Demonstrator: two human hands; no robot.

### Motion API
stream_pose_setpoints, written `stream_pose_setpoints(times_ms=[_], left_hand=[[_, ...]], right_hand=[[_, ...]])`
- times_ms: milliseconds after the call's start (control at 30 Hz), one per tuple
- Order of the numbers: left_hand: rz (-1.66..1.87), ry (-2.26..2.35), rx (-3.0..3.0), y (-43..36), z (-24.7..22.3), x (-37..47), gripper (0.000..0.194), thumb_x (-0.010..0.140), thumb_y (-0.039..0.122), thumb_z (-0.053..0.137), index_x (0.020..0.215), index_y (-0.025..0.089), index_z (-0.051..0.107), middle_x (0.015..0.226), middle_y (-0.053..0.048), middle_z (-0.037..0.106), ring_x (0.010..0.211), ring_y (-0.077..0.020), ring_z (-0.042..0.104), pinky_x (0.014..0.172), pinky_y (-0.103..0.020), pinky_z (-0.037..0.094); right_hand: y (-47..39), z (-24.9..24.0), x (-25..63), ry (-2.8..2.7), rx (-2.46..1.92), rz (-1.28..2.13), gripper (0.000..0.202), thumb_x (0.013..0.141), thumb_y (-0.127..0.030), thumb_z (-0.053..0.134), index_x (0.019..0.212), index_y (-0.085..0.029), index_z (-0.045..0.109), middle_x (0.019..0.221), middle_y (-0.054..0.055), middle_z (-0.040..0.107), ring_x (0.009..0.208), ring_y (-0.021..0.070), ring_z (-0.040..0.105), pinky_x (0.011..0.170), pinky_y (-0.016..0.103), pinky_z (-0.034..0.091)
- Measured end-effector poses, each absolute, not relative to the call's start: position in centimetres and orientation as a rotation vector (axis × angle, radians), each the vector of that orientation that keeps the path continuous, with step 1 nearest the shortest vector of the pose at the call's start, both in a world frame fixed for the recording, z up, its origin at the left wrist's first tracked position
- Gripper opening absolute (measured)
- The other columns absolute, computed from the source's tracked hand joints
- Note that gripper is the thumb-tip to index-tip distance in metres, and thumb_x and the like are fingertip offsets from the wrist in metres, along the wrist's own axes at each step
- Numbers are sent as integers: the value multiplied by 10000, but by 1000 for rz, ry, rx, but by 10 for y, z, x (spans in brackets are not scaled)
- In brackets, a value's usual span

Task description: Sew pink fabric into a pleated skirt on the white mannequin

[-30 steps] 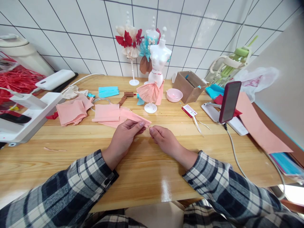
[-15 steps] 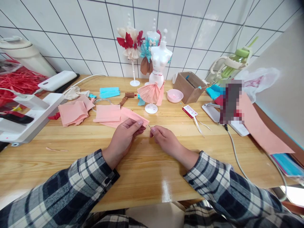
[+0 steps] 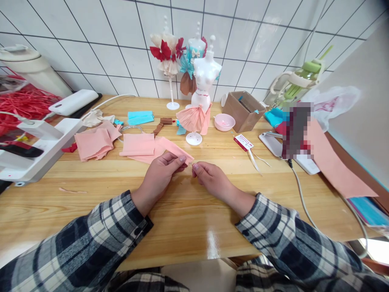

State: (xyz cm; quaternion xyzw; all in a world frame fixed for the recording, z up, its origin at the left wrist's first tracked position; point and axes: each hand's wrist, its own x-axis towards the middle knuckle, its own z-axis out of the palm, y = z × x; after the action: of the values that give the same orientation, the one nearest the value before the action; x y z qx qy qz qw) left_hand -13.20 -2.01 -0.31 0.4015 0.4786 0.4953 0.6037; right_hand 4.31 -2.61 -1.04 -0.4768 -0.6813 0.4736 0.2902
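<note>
Head view: gripping a pink strip [image 3: 174, 147] near its right end with left hand [image 3: 162, 172]. Just beside that end, pinching a thin item [image 3: 191, 164] with right hand [image 3: 211, 177].

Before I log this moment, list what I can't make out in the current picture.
All in the head view:
Right hand: fingers partly cover a thin item, too small to identify.
Left hand: fingers hide part of the pale pink strip.
Brown cardboard box: walls hide most contents.
Red-and-white paper card: print too small.
Dark upright object: pixelation hides its surface.
White plastic power strip: left edge cuts it off.
</note>
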Motion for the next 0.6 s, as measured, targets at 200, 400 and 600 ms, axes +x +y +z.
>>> stream_pose_setpoints(times_ms=[200,400,600], left_hand=[[1131,1127,966,-22,-2,-132,271,685,380,797,758,152,669,733,-1,672,714,-136,594,724,-273,456],[1113,1132,978,-22,0,-131,264,695,385,788,771,157,678,737,-4,672,719,-139,591,728,-277,451],[1115,1131,985,-22,0,-131,285,681,402,795,758,153,678,726,-5,666,709,-137,586,730,-279,451]], right_hand=[[-26,-11,42,-1787,-1253,1301,431,951,-541,379,738,-198,531,586,-48,438,563,110,421,563,230,347],[-26,-12,43,-1769,-1267,1347,420,947,-535,384,734,-199,518,591,-48,441,548,105,412,536,228,337],[-25,-13,42,-1769,-1269,1341,411,943,-523,393,716,-199,505,583,-48,435,546,104,413,525,225,336]])
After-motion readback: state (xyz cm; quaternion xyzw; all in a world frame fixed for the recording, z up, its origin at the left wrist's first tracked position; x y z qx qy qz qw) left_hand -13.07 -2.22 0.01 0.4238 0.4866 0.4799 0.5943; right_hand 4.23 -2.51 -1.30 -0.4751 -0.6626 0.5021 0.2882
